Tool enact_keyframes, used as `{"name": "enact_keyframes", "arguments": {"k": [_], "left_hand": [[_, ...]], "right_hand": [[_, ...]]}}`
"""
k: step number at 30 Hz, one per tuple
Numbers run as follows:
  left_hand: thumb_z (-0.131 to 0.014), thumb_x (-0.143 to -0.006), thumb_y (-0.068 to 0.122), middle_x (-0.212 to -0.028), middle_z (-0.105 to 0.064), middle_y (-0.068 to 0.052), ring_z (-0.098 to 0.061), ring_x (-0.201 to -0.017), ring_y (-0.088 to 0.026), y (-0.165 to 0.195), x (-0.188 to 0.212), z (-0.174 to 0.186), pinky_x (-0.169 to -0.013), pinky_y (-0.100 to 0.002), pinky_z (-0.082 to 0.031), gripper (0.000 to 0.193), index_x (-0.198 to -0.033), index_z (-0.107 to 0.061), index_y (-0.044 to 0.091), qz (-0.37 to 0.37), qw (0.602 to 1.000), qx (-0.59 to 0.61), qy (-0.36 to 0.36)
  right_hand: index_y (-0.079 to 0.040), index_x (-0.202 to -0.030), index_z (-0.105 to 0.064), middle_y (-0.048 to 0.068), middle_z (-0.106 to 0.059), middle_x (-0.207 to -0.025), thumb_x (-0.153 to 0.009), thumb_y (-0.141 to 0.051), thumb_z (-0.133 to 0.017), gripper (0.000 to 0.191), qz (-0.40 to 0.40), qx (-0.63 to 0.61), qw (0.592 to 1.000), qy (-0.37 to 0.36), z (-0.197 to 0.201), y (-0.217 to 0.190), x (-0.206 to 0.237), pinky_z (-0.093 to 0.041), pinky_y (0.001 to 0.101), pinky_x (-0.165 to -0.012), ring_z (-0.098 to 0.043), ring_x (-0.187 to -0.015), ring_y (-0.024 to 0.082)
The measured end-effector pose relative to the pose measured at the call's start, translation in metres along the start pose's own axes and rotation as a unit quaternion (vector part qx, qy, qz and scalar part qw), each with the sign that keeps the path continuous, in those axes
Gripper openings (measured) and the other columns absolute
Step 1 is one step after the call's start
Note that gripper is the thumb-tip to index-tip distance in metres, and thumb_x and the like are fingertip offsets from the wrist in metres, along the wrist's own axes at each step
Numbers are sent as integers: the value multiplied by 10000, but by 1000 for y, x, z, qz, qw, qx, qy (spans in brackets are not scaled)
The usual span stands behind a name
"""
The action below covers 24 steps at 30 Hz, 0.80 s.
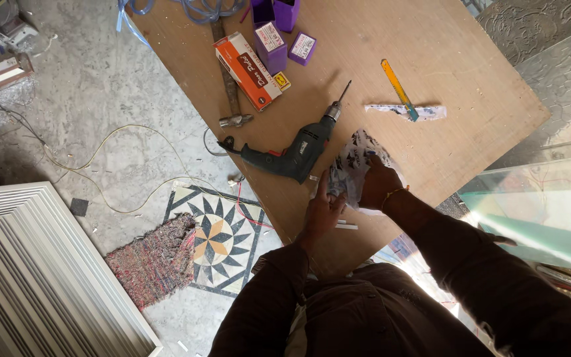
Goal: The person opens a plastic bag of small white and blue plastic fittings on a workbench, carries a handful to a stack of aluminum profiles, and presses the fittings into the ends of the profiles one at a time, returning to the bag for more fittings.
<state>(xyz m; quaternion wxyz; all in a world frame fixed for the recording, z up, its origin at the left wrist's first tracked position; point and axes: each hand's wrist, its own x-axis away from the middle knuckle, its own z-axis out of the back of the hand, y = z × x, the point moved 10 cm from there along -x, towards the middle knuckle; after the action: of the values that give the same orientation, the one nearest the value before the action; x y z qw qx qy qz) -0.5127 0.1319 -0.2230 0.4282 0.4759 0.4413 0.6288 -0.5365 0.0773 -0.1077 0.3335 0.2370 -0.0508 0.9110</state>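
1. Lying crumpled near the front edge of the plywood table (444, 59), the white cloth with dark print (358, 162) is sitting just beside the green drill (292, 153).
2. The right hand (379, 184) is pressing down on it, fingers curled into the cloth.
3. The left hand (323, 208) is touching its edge, fingers extended.

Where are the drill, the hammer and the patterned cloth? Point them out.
drill (297, 153), head view, on its dark green body.
hammer (234, 120), head view, on its metal head.
patterned cloth (351, 165), head view, on the fold left of the right hand.
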Motion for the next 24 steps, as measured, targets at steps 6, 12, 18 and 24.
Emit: {"name": "enact_keyframes", "arguments": {"k": [6,12,18,24], "left_hand": [[-658,-968,183,-770,-744,-75,-716,-681,-152,-9,2,-4,-697,-319,-561,909,-1663,-78,99,-8,996,87,-9],[-703,-936,114,-762,-736,-81,-723,-679,-133,-21,3,-10,-662,-282,-576,917,-1658,-137,114,56,983,176,11],[-737,-901,99,-786,-755,-112,-716,-657,-148,-24,5,-9,-635,-292,-587,972,-1643,-109,108,106,981,162,26],[-713,-949,139,-887,-755,-155,-724,-717,-180,-28,5,-20,-640,-326,-601,993,-1645,-4,157,151,951,271,-2]], "right_hand": [[-55,-1297,-616,165,-606,-1399,-894,-254,-661,452,-36,-100,993,48,-2,13,-1,-559,421,-977,-528,-1344,375],[41,-1008,-728,259,-468,-1425,-709,-186,-775,378,-6,-131,991,26,-4,10,9,-515,400,-1078,-548,-1274,354],[91,-1043,-719,326,-431,-1421,-765,-285,-812,477,-43,-130,990,16,-12,11,10,-518,434,-1020,-570,-1230,393],[115,-1378,-488,285,-536,-1388,-777,-139,-763,707,-92,-180,978,53,-18,24,12,-563,418,-966,-652,-1128,377]]}}
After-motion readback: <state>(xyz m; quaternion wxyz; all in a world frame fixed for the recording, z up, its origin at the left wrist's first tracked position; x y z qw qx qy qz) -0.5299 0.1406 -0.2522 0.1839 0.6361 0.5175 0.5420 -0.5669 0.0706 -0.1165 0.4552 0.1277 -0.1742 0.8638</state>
